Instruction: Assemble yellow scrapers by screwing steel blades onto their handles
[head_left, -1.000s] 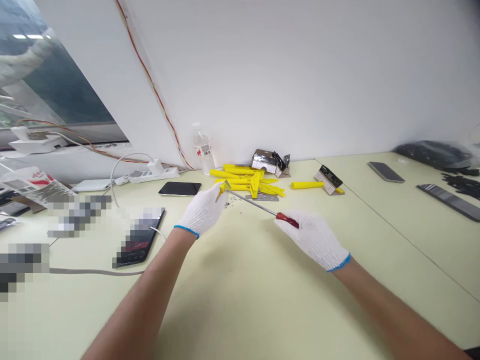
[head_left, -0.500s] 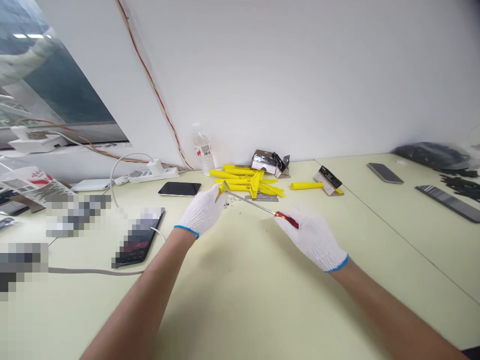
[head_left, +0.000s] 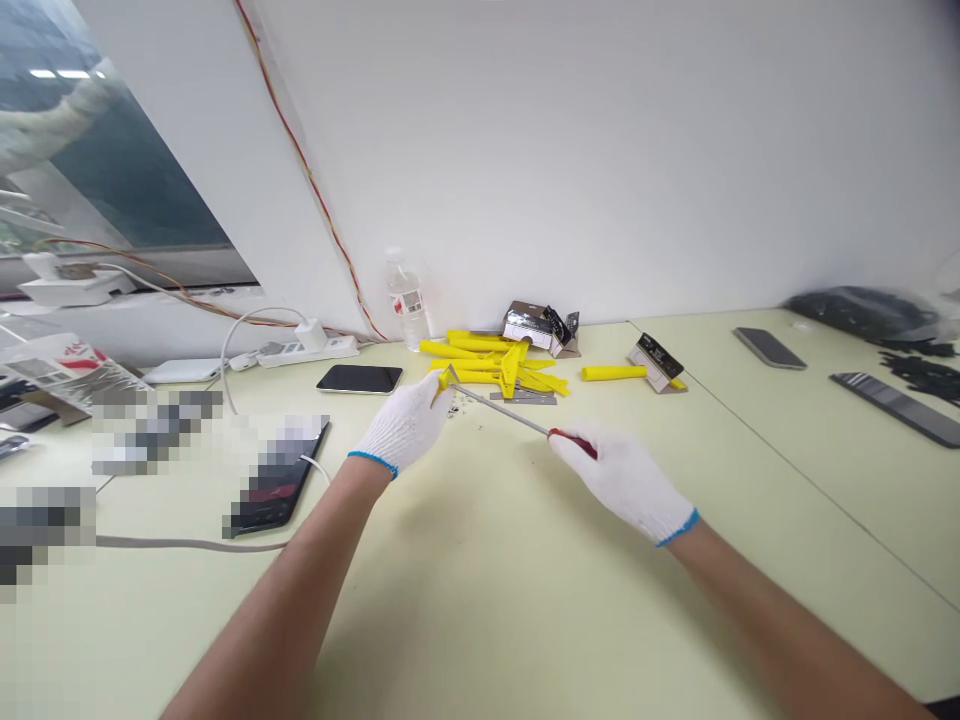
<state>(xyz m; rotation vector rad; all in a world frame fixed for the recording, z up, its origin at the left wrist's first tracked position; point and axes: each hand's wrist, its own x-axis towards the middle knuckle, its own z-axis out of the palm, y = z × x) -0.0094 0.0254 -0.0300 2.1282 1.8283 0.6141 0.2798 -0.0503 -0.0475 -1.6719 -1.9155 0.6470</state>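
Both hands wear white knit gloves with blue cuffs. My left hand [head_left: 403, 424] is closed around a small yellow plastic piece [head_left: 446, 376] whose tip sticks out above the fingers. My right hand [head_left: 626, 478] grips the red handle of a long screwdriver [head_left: 517, 417]. The steel shaft runs up and left, and its tip meets the yellow piece. Tiny screws [head_left: 463, 401] lie scattered on the table just below that tip. A pile of yellow plastic parts [head_left: 499, 362] lies right behind.
A pale green table [head_left: 480, 560] meets a white wall. On it are a dark phone [head_left: 358, 378], another phone with a cable [head_left: 277, 478], a power strip [head_left: 306, 349], a water bottle [head_left: 406, 299], small boxes [head_left: 540, 325], a lone yellow handle [head_left: 615, 371], and phones [head_left: 769, 346] at the right.
My right hand has shifted very slightly down and left with the screwdriver. My left hand stays put on the yellow piece.
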